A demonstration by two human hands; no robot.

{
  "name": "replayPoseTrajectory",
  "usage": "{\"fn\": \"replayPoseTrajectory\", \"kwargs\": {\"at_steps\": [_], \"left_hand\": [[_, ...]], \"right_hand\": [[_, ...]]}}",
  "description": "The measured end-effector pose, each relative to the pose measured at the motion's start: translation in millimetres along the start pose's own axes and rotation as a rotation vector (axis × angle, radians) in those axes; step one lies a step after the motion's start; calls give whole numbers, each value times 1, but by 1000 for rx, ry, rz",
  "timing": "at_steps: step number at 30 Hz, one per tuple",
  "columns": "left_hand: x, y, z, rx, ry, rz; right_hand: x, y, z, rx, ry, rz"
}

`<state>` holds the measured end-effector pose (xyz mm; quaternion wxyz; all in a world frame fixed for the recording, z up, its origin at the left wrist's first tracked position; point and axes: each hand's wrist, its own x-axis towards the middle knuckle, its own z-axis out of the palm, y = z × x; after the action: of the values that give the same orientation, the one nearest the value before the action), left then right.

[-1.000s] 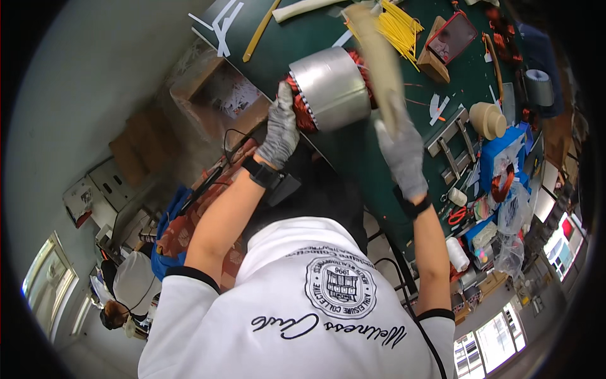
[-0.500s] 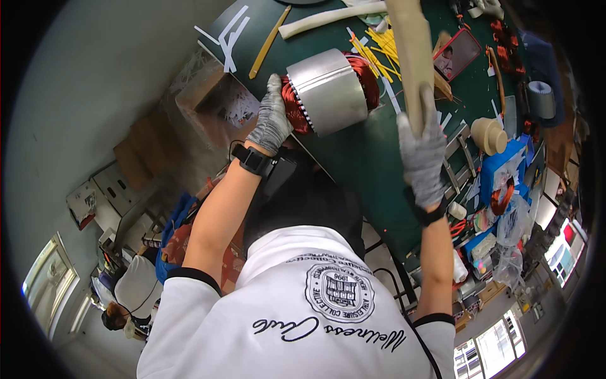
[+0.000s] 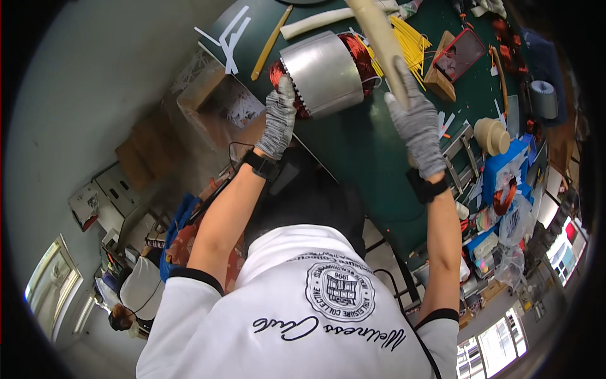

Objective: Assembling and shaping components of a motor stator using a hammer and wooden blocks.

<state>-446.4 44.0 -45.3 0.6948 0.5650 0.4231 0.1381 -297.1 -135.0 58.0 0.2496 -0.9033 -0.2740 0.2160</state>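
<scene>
A motor stator (image 3: 322, 74) lies on its side on the green table, a silver metal cylinder with red copper windings (image 3: 358, 55) bulging from both ends. My left hand (image 3: 279, 119), in a grey knit glove, is closed on the stator's left end, its fingers at the winding there. My right hand (image 3: 416, 129), gloved alike, grips the near end of a thick pale wooden stick (image 3: 377, 41). The stick slants up and left past the stator's right end, and its far end leaves the picture at the top. Whether it touches the windings I cannot tell.
Yellow sleeving strips (image 3: 410, 45) and a wooden block (image 3: 440, 82) under a red-edged phone (image 3: 459, 55) lie beyond my right hand. A yellow flat stick (image 3: 271, 44) and white strips (image 3: 232, 39) are far left. A beige stepped cylinder (image 3: 492, 136) stands right.
The stick has swung left toward the stator's right end, with my right hand moving slightly left. The stator has shifted a little away from me and tilted, my left hand staying on it.
</scene>
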Motion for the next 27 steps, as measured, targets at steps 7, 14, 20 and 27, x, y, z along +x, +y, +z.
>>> {"fn": "replayPoseTrajectory", "kwargs": {"at_steps": [7, 14, 20, 27], "left_hand": [[28, 29, -3, -395, 70, -241], [68, 31, -11, -576, -49, -322], [45, 34, -14, -413, -30, -188], [7, -53, -23, 81, -150, 147]], "right_hand": [[2, 9, 38, -26, 92, -122], [2, 27, 71, 20, 276, -167], [7, 76, 61, 10, 116, 294], [12, 126, 44, -247, 430, 51]]}}
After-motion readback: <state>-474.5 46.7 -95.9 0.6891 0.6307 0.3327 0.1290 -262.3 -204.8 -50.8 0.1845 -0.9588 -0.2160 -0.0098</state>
